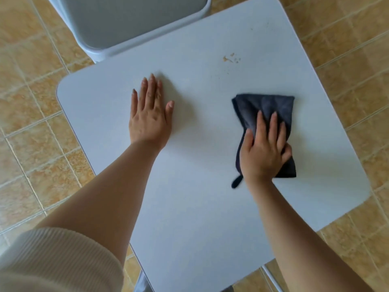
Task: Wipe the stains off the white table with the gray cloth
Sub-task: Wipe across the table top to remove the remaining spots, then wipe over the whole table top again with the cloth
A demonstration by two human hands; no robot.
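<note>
A white square table (189, 186) fills the middle of the view. Brownish stains (231, 58) mark its far part, with fainter specks farther right near the far edge. A folded dark gray cloth (267, 108) lies on the table's right side, nearer to me than the stains. My right hand (263, 150) presses flat on the cloth's near half, fingers straight and the thumb at the cloth's right edge. My left hand (149, 114) rests flat on the bare table to the left, fingers extended.
A white chair (130, 24) with a gray seat stands tucked against the table's far left edge. Tan floor tiles (31, 123) surround the table. A beige ribbed sleeve (52, 260) covers my left upper arm at the bottom left.
</note>
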